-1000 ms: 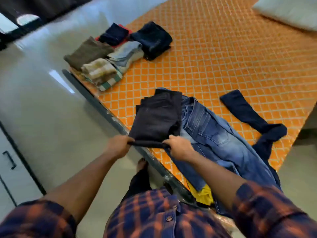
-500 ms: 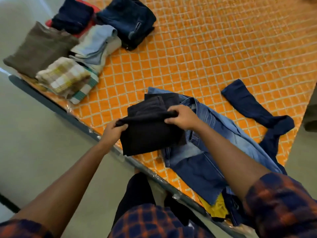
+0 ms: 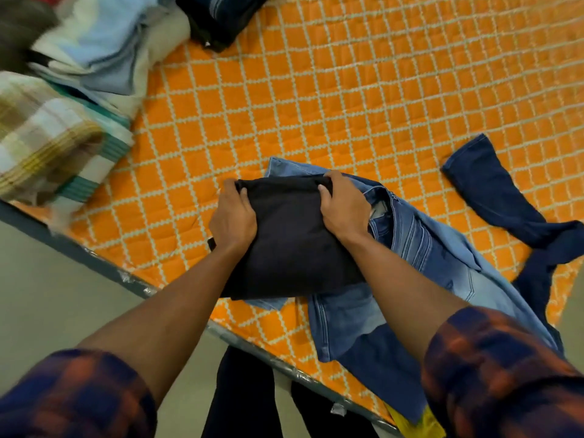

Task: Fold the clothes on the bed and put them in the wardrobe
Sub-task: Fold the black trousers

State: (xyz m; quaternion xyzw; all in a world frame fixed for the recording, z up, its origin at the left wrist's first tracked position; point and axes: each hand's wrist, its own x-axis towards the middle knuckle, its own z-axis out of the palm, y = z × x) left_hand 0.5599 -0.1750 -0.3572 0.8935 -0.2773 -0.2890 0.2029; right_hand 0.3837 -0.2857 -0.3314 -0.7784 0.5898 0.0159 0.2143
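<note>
A folded black garment [image 3: 292, 245] lies near the front edge of the orange quilted bed [image 3: 347, 99], partly on top of unfolded blue jeans [image 3: 420, 267]. My left hand [image 3: 232, 216] grips its far left corner with the fingers curled round the fold. My right hand [image 3: 343, 207] grips its far right corner the same way. A dark navy garment [image 3: 502, 203] lies spread out to the right. A scrap of yellow cloth [image 3: 420, 425] shows under the jeans at the bed's edge.
Folded clothes sit at the upper left: a plaid piece [image 3: 47, 137], a pale blue and white pile [image 3: 110, 49] and dark jeans [image 3: 221, 14]. The bed's grey frame edge [image 3: 104, 267] runs diagonally, with pale floor [image 3: 63, 308] on the left.
Both hands carried the near edge of the black garment away from me and laid it over the far edge, making a smaller bundle. The view moved closer to the bed.
</note>
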